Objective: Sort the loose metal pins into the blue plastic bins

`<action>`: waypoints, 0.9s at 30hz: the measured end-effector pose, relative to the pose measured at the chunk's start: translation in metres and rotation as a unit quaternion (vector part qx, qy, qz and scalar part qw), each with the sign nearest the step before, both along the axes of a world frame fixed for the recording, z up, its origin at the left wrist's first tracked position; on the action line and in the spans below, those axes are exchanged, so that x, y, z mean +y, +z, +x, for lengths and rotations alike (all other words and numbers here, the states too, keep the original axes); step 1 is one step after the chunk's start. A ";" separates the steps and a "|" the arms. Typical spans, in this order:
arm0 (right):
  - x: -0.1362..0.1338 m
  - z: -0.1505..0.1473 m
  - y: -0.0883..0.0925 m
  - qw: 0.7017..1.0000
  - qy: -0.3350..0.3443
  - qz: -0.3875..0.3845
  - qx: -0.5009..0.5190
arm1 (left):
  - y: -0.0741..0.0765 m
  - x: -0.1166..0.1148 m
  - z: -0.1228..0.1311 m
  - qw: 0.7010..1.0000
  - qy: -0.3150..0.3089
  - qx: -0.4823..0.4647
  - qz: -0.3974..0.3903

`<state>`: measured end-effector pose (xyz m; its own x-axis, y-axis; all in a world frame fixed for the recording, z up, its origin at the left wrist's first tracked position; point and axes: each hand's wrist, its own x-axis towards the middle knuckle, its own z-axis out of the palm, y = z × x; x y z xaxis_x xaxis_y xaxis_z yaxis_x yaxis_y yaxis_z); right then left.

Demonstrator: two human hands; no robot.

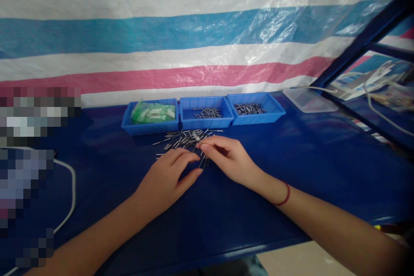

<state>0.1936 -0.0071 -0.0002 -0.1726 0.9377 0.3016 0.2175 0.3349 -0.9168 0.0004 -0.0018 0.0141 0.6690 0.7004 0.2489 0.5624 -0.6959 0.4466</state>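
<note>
Standing behind one pin pile (179,139): three blue bins (208,123). Before it, left grip (168,170) gapes; right grip (234,161) pinches one pin (196,137).

Three blue bins (207,122) across mid-frame; one pile of metal pins (177,140) just below them, too tangled to count; two pin heaps (210,113), one in the centre bin, one in the right; one left hand (171,170) and one right hand (233,159), lower centre; one red wristband (287,194), lower right; one clear plastic piece (312,100), right.
</note>
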 end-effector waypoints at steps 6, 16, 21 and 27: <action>0.023 0.023 0.003 0.933 -0.149 -0.125 0.301 | -0.013 -0.002 0.001 0.982 -0.069 0.127 0.124; 0.026 0.025 0.002 0.904 -0.117 -0.206 0.355 | -0.016 0.007 -0.003 0.979 -0.050 0.146 0.131; 0.016 0.015 -0.001 0.972 -0.098 -0.138 0.163 | -0.015 0.011 -0.006 0.985 -0.009 0.138 0.106; 0.005 0.008 0.000 0.981 0.022 0.083 -0.174 | -0.011 0.015 -0.010 0.986 0.004 0.060 0.156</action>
